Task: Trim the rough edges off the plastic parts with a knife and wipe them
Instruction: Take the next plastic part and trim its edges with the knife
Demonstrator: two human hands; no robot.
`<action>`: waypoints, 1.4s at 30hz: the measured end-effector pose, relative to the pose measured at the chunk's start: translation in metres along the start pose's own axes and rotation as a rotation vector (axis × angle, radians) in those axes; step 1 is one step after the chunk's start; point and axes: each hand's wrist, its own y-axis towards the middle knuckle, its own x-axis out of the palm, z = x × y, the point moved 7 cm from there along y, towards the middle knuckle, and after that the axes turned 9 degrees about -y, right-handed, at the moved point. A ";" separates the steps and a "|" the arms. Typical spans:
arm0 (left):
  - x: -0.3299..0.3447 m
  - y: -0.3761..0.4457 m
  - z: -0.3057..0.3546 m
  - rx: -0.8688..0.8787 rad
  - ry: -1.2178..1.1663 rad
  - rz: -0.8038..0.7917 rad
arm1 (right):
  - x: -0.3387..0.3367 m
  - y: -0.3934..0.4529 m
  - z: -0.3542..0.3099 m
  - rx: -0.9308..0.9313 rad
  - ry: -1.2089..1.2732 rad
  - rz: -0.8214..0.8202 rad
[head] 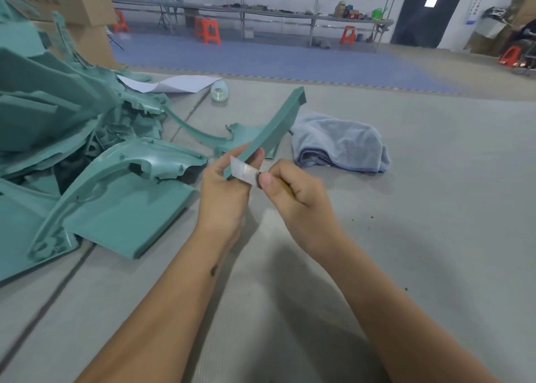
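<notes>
My left hand grips the near end of a long teal plastic part that slants up and away to the right. My right hand holds a knife with a yellowish handle. Its silver blade lies against the near edge of the part, right by my left fingers, and my right thumb presses on the back of the blade. A folded grey-blue cloth lies on the table just right of the part.
A heap of teal plastic parts fills the left side of the grey table. A tape roll and a white sheet lie farther back. Cardboard boxes stand at the far left. Orange stools and benches stand across the room.
</notes>
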 end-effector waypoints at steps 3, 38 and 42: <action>0.000 -0.001 -0.001 -0.003 -0.008 -0.019 | 0.000 0.001 -0.003 0.012 0.025 -0.016; 0.014 -0.003 -0.006 -0.157 -0.471 0.057 | -0.013 0.031 -0.033 -0.076 -0.186 -0.052; 0.012 -0.003 -0.002 -0.078 -0.280 0.029 | -0.004 0.036 -0.041 -0.074 -0.183 -0.123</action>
